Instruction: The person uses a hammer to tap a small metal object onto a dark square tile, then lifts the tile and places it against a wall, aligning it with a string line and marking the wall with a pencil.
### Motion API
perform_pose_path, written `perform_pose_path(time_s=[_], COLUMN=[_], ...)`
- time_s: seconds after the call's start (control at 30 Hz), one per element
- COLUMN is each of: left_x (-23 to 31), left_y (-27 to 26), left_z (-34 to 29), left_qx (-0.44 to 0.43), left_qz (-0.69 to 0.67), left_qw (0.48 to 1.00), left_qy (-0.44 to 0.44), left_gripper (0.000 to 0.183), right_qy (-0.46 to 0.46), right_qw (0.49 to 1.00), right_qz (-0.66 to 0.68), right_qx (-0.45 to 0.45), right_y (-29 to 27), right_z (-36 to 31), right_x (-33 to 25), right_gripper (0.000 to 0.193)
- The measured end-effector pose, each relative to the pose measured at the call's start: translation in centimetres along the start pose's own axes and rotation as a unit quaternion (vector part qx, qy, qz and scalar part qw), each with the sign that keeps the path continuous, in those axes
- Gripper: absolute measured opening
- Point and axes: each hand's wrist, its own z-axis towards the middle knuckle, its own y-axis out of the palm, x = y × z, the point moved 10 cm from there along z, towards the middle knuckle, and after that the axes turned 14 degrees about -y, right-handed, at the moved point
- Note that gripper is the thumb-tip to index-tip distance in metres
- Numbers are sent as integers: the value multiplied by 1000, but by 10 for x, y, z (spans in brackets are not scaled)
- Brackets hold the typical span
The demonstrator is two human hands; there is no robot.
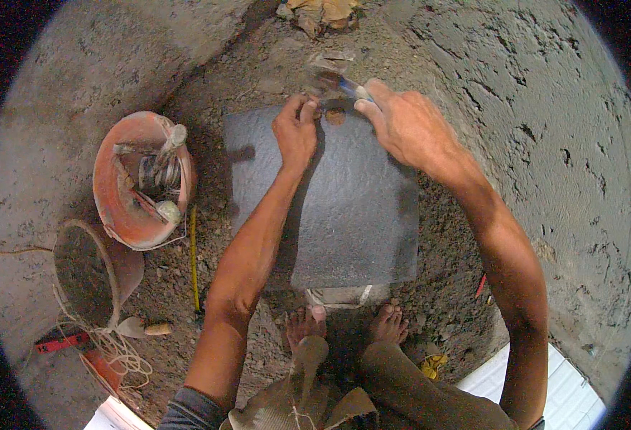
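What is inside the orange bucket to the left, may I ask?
Inside the orange bucket are a grey ringed item, a pale rounded piece and dusty stick-like pieces. Whatever lies beneath them is covered.

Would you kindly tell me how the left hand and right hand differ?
The right hand clasps a blurred tool, while the left hand sits at the far edge of the tile, its exact hold unclear. The right hand also looks larger in the picture than the left hand. Both are bare.
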Motion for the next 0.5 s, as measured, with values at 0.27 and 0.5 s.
perform_pose_path(time_s=[0.27, 0.5], left_x=[4, -3], left_y=[4, 2], left_z=[-4, -5], left_qx=[0, 2], left_qz=[22, -12], left_qw=[1000, 1000], left_qy=[7, -3], left_gripper=[11, 10], right_qy=[-42, -16], right_qw=[999, 1000], right_qz=[-12, 13], right_qx=[-28, 13], right_y=[11, 3], right_z=[12, 6], right_x=[-7, -8], right_gripper=[31, 30])
